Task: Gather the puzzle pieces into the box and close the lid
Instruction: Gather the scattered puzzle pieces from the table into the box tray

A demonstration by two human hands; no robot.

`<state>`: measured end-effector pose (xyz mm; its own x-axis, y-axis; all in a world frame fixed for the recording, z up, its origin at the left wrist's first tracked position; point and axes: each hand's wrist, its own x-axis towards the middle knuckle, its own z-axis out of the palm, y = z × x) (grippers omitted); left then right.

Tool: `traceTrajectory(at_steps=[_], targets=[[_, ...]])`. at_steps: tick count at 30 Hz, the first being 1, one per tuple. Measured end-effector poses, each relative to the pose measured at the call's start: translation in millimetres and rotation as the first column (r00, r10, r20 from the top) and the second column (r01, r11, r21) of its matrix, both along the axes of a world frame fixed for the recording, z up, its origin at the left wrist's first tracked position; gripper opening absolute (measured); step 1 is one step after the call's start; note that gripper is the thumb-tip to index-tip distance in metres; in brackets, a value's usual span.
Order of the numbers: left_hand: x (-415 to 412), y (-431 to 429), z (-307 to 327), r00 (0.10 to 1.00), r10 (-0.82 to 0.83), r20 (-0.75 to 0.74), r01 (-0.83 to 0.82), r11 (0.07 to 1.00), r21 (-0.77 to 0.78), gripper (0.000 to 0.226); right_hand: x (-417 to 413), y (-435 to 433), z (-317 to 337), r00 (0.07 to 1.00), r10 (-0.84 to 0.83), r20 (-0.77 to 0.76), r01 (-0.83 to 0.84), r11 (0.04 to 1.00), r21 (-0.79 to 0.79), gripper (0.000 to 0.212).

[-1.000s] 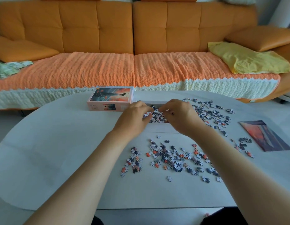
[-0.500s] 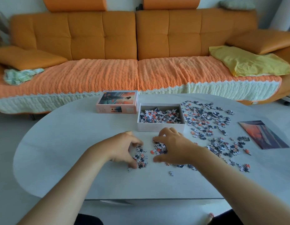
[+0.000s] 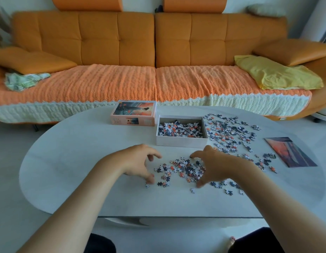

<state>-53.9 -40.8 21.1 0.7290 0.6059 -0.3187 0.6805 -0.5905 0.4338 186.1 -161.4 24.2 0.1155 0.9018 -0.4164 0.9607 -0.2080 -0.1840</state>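
Observation:
A white open box (image 3: 181,142) stands mid-table, partly filled with small puzzle pieces. Its lid (image 3: 133,115), printed with an orange sunset picture, lies just left of it. A loose cluster of puzzle pieces (image 3: 180,168) lies on the table in front of the box. My left hand (image 3: 138,163) cups the cluster's left side, fingers spread and curved, holding nothing. My right hand (image 3: 213,167) cups its right side the same way. A wider scatter of pieces (image 3: 229,134) spreads to the right of the box.
A reference picture card (image 3: 290,151) lies at the table's right edge. The oval white table (image 3: 67,161) has bare surface on the left. An orange sofa (image 3: 154,52) with a yellow cloth (image 3: 275,73) stands behind it.
Both hands came back from over the box, where they held pieces, to the table in front of it. They now flank the near cluster, spread a little wider than half a second ago.

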Motion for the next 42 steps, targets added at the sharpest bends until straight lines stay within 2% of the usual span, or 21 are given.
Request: traceTrajectory(at_steps=[2, 3, 5, 7, 9, 11, 14, 16, 18, 22, 25, 28, 34, 37, 40, 42], targets=[[-6, -3, -3, 0.997, -0.022, -0.074, 0.021, 1.0, -0.02, 0.082, -1, 1, -4, 0.999, -0.007, -0.052, 0.008, 1.0, 0.025, 0.095], [-5, -4, -7, 0.998, -0.018, -0.062, 0.017, 1.0, -0.018, 0.08, -3, 3, -5, 0.996, -0.017, -0.086, 0.022, 0.998, 0.061, 0.089], [0, -5, -14, 0.999, 0.035, 0.035, -0.034, 0.999, -0.037, 0.069, -6, 8, -5, 0.989, -0.034, -0.145, 0.052, 0.992, 0.116, 0.079], [7, -6, -17, 0.982, 0.112, 0.151, -0.095, 0.988, -0.12, 0.06, -11, 11, -7, 0.984, -0.043, -0.174, 0.071, 0.985, 0.158, 0.076], [14, -8, -19, 0.965, 0.147, 0.215, -0.118, 0.983, -0.143, 0.056, -14, 14, -8, 0.98, -0.044, -0.196, 0.083, 0.977, 0.198, 0.077], [21, -10, -19, 0.968, 0.116, 0.222, -0.104, 0.993, -0.062, 0.06, -16, 17, -8, 0.979, -0.042, -0.2, 0.083, 0.976, 0.203, 0.084], [28, -11, -18, 0.987, 0.061, 0.148, -0.065, 0.998, 0.023, 0.078, -16, 20, -8, 0.99, -0.059, -0.125, 0.077, 0.987, 0.142, 0.1], [33, -12, -18, 0.995, 0.034, 0.098, -0.038, 0.999, 0.038, 0.081, -19, 21, -11, 0.995, -0.065, -0.08, 0.075, 0.989, 0.126, 0.101], [38, -13, -21, 0.995, 0.01, 0.102, -0.017, 0.998, 0.061, 0.065, -25, 23, -13, 0.994, -0.039, -0.098, 0.054, 0.985, 0.161, 0.088], [47, -17, -21, 0.988, -0.011, 0.153, -0.009, 0.992, 0.13, 0.037, -35, 31, -14, 0.987, 0.002, -0.159, 0.041, 0.962, 0.27, 0.043], [49, -16, -20, 0.978, 0.011, 0.206, -0.04, 0.99, 0.139, 0.023, -36, 36, -14, 0.978, -0.022, -0.205, 0.081, 0.956, 0.281, 0.025], [50, -13, -22, 0.968, 0.071, 0.242, -0.094, 0.992, 0.087, 0.012, -33, 40, -14, 0.971, -0.037, -0.237, 0.107, 0.951, 0.289, 0.024], [52, 5, -7, 0.922, 0.14, 0.361, -0.148, 0.989, -0.006, 0.01, -21, 49, 3, 0.954, -0.071, -0.293, 0.156, 0.948, 0.279, 0.022], [58, 18, 1, 0.876, 0.155, 0.457, -0.185, 0.983, 0.02, 0.006, -11, 57, 19, 0.945, -0.065, -0.321, 0.191, 0.906, 0.379, 0.013], [70, 30, 4, 0.806, 0.161, 0.569, -0.239, 0.969, 0.064, 0.004, 0, 70, 25, 0.948, -0.069, -0.311, 0.248, 0.772, 0.585, 0.01], [79, 37, 2, 0.789, 0.154, 0.595, -0.259, 0.961, 0.094, 0.005, 5, 79, 19, 0.96, -0.061, -0.275, 0.234, 0.712, 0.662, 0.01]])
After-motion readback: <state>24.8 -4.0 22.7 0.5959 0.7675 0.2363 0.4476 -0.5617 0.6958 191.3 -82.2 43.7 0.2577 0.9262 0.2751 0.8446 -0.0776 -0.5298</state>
